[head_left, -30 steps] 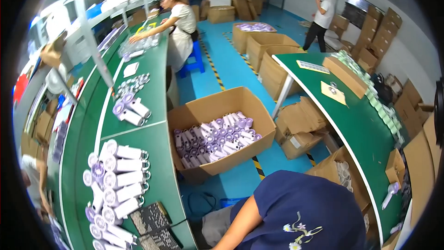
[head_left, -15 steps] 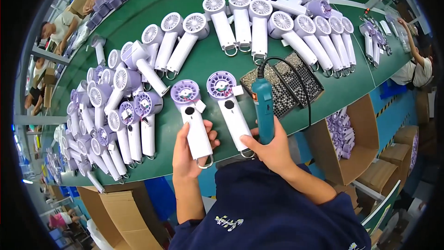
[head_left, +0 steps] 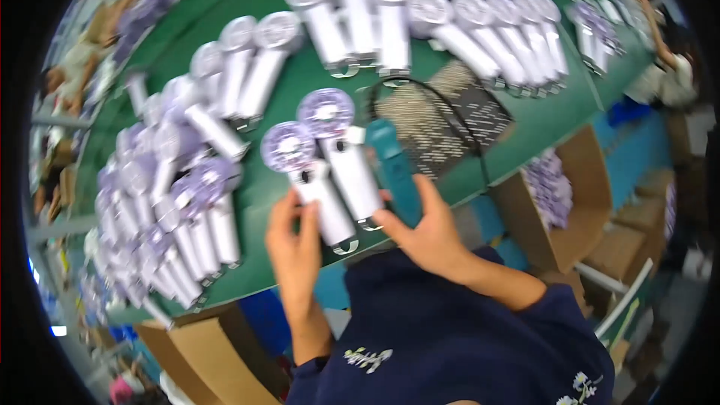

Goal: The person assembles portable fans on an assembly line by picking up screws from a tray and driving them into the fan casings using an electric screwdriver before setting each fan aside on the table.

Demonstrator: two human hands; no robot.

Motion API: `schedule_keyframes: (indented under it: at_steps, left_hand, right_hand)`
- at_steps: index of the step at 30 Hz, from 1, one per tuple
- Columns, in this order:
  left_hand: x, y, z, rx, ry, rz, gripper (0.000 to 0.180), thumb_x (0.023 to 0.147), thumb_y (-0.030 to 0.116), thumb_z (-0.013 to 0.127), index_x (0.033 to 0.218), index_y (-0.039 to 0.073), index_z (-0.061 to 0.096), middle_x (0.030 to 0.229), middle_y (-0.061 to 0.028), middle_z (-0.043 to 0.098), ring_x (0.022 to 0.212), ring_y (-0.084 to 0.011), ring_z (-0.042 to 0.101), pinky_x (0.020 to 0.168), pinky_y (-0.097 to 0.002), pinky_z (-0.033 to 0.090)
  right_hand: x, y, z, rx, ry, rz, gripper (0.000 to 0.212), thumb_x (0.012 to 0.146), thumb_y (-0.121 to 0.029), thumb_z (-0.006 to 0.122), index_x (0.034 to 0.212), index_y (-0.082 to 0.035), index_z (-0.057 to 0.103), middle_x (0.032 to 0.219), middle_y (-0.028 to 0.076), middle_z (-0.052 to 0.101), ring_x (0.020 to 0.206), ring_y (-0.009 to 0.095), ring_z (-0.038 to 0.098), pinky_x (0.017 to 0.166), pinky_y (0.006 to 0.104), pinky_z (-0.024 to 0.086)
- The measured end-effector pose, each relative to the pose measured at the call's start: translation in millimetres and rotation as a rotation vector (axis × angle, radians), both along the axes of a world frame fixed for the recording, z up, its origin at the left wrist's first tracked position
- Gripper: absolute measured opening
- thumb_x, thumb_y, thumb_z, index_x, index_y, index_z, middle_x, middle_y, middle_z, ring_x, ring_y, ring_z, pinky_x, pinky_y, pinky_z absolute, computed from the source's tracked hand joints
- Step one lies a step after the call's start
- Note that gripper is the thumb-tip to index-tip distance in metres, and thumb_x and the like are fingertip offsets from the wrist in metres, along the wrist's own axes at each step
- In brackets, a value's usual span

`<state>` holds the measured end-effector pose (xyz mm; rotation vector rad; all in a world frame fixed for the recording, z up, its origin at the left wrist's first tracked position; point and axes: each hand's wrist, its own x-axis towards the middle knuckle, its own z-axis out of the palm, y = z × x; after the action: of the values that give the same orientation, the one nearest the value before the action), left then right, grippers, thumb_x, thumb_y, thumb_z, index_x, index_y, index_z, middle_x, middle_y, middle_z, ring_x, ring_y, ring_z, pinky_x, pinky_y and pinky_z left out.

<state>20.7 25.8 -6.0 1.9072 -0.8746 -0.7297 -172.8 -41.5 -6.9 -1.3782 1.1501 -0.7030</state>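
Note:
Two handheld fans with white handles and open purple heads lie side by side at the table's near edge, the left fan [head_left: 328, 210] and the right fan [head_left: 351, 172]. My left hand [head_left: 295, 244] is beside the left fan's handle, fingers apart; blur hides whether a fingertip touches it. My right hand [head_left: 435, 236] grips a teal corded power screwdriver [head_left: 396, 172] with its body slanting up and left. The thumb side of that hand is close to the lower end of the right fan's handle. The driver's tip is hidden.
Several assembled fans [head_left: 330, 26] stand in an arc along the far side, with a heap of fans [head_left: 169, 202] at left. A dark tray of screws [head_left: 450, 124] lies behind the driver, its cord [head_left: 469, 135] looping over it. A cardboard box [head_left: 589, 202] of purple parts stands right.
The left fan has come to lie close against the right one, and my left hand has loosened from it. Both hands and the driver have shifted slightly left; the view has moved and blurred.

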Motion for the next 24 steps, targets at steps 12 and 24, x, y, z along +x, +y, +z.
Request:
schedule_keyframes:
  at_steps: [12, 24]
  left_hand:
    - [-47, -23, 5, -0.044, -0.834, -0.553, 0.072, 0.074, 0.055, 0.073, 0.133, 0.019, 0.059, 0.154, -0.0192, 0.033, 0.141, -0.0487, 0.023, 0.112, -0.0637, 0.013]
    - [-63, -33, 5, -0.021, -0.76, -0.55, 0.06, 0.08, 0.051, 0.07, 0.118, 0.005, 0.067, 0.143, -0.0177, 0.049, 0.138, -0.0374, 0.037, 0.115, -0.0551, 0.012]
  right_hand:
    - [-74, -101, 22, -0.34, -0.954, 0.179, 0.079, 0.089, -0.078, 0.031, 0.137, -0.016, 0.033, 0.068, 0.007, 0.049, 0.048, 0.017, 0.047, 0.043, 0.0289, 0.043]
    - [-37, -136, 22, -0.366, -1.029, 0.461, 0.068, 0.091, -0.069, 0.044, 0.14, -0.024, 0.036, 0.067, 0.004, 0.05, 0.041, 0.016, 0.044, 0.035, 0.0293, 0.032]
